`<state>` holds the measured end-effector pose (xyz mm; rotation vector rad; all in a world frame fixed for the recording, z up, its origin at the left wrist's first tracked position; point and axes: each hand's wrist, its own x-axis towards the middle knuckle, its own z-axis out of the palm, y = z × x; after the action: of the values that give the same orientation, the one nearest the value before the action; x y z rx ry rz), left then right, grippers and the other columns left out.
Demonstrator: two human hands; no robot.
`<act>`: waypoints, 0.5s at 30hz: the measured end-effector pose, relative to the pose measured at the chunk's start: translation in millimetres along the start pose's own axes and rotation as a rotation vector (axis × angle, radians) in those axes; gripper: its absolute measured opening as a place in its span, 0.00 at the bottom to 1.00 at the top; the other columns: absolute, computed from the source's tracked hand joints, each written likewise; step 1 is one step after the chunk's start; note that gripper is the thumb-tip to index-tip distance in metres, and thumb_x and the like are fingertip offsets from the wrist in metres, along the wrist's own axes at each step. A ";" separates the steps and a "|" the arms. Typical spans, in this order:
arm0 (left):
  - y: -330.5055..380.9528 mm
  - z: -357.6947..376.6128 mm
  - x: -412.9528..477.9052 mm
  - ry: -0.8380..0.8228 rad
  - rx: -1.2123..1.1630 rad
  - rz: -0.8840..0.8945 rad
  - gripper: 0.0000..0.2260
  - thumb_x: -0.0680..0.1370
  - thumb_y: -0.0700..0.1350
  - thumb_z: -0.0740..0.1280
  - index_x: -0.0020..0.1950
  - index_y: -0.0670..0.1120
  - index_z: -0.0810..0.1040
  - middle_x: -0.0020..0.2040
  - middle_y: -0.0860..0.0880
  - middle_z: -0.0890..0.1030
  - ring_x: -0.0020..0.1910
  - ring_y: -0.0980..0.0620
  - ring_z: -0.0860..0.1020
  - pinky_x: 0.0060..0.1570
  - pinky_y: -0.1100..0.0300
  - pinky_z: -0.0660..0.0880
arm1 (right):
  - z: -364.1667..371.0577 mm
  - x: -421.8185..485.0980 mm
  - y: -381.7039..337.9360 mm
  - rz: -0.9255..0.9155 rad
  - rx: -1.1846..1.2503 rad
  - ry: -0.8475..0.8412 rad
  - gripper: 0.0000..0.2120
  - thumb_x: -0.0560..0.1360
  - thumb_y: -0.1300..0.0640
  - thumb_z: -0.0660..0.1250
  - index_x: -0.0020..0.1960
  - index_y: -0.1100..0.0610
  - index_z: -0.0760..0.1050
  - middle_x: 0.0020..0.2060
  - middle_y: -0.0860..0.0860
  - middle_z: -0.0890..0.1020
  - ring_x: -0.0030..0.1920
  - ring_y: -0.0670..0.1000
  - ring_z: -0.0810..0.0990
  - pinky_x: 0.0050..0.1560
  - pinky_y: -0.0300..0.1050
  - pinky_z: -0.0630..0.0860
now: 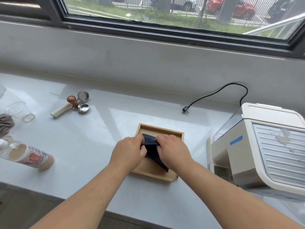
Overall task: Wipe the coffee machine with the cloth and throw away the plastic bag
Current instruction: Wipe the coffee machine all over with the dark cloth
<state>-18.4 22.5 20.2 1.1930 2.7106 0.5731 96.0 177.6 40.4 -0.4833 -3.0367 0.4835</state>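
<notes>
A dark navy cloth (152, 150) is bunched over a shallow wooden tray (160, 129) at the middle of the counter. My left hand (129, 150) pinches its left side and my right hand (172, 150) grips its right side, both just above the tray. The cream coffee machine (257, 152) stands at the right, with pale smears on its ribbed top and a strip of blue tape on its side. I cannot pick out any plastic bag.
The machine's unplugged black cord and plug (185, 109) lie behind it. At the left are a portafilter, tamper and filter basket (77, 104), a clear plastic cup on its side (19, 111), a grey rag (5, 124) and a lying bottle (28, 155). The counter's front edge runs below my forearms.
</notes>
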 end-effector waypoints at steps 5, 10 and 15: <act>19.3 -15.8 2.2 -0.003 -0.013 -0.030 0.05 0.74 0.49 0.62 0.45 0.54 0.66 0.31 0.56 0.72 0.32 0.51 0.72 0.28 0.58 0.61 | -40.3 0.3 -5.9 -0.039 0.027 0.070 0.05 0.80 0.54 0.59 0.51 0.53 0.72 0.45 0.50 0.81 0.46 0.57 0.76 0.42 0.52 0.72; 41.6 -30.7 7.7 -0.012 -0.045 -0.044 0.05 0.74 0.52 0.62 0.48 0.57 0.68 0.38 0.57 0.80 0.36 0.50 0.78 0.29 0.57 0.68 | -79.6 -3.0 -6.8 -0.055 0.027 0.139 0.08 0.80 0.54 0.58 0.54 0.53 0.74 0.45 0.50 0.82 0.45 0.56 0.77 0.40 0.51 0.73; 59.5 -46.4 14.1 -0.004 -0.030 -0.070 0.03 0.78 0.47 0.60 0.50 0.55 0.70 0.40 0.55 0.82 0.37 0.49 0.79 0.31 0.54 0.73 | -118.2 -14.3 2.2 -0.038 0.025 0.205 0.08 0.80 0.53 0.58 0.53 0.53 0.74 0.41 0.50 0.81 0.41 0.57 0.76 0.36 0.51 0.73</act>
<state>0.6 56.0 86.7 1.0861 2.7181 0.5991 119.2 210.5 152.4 -0.4430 -2.8350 0.4394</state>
